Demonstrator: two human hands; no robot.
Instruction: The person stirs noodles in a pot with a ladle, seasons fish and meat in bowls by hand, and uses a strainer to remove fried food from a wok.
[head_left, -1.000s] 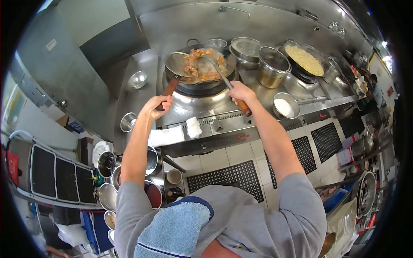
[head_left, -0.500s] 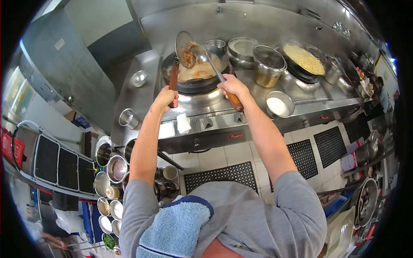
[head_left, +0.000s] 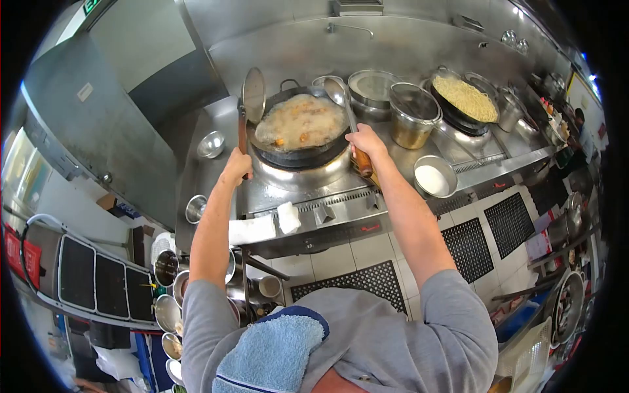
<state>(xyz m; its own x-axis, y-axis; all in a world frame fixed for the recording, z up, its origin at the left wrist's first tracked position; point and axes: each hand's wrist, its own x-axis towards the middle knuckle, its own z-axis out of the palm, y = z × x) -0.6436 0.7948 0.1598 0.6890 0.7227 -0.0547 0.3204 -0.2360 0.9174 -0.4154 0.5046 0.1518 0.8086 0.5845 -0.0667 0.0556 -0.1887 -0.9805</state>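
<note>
My left hand [head_left: 236, 165] is wrapped round the brown wooden handle of a round strainer [head_left: 253, 95], which stands tilted on edge at the wok's left side. No food shows on the strainer. In my right hand [head_left: 367, 142] is the wooden handle of a metal ladle [head_left: 335, 91], its bowl raised at the wok's right rim. Between them sits a dark wok [head_left: 295, 158] on the round burner. Foaming, bubbling liquid [head_left: 301, 118] fills it, with orange-brown food pieces showing through.
Right of the wok stand a lidded metal pot [head_left: 409, 124], a pan of noodles [head_left: 465, 98] and a bowl of white contents [head_left: 434, 179]. A small metal bowl [head_left: 211, 145] is at the left. Folded white cloths [head_left: 262, 227] lie on the front edge. Rubber mats [head_left: 357, 286] cover floor tiles.
The strainer has swung left from over the wok, and its food pieces are now in the foaming liquid. The ladle has moved right, away from the strainer. My hands are farther apart.
</note>
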